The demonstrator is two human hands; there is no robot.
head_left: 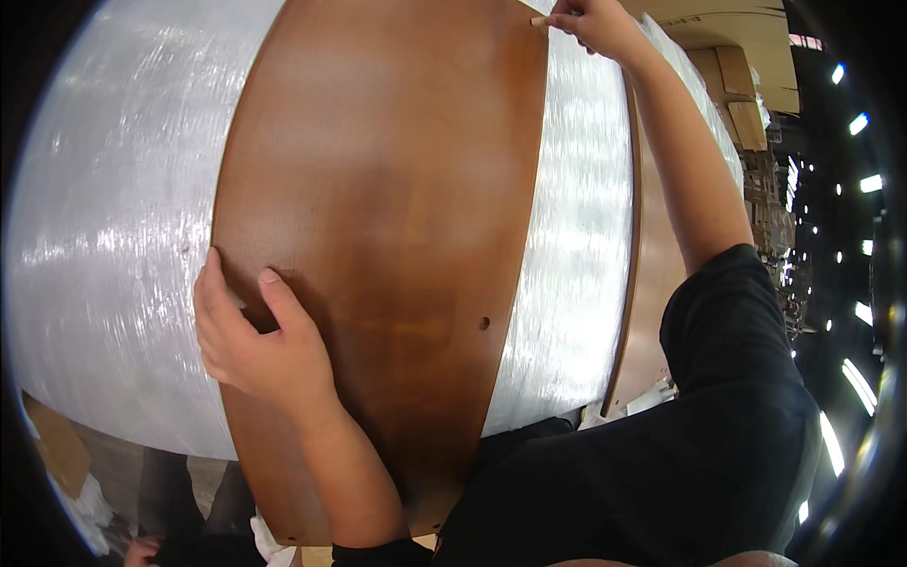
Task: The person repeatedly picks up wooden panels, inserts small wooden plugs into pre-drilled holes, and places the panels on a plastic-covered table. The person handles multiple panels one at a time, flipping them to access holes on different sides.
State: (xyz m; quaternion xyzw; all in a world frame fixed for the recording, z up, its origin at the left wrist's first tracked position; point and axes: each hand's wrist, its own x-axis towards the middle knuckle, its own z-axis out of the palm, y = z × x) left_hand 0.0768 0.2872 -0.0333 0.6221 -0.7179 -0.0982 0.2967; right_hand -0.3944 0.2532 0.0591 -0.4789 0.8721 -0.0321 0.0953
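Observation:
A long brown wooden panel (378, 189) lies across a surface wrapped in clear plastic film (123, 217). My left hand (269, 340) grips the panel's left edge, thumb on the face and fingers along the rim. Near the lower right edge of the panel is a small dark round hole (485, 323). At the far right corner, my right hand (600, 28) is closed in a pinch. A small tan tip (539, 21) shows at its fingers against the panel's edge; what it is cannot be made out.
Another brown panel (652, 274) stands to the right, beyond the shiny film. Cardboard boxes (742, 90) are stacked at the far right. At lower left are a person's dark-clothed legs (170, 491) and a cardboard piece (57, 444).

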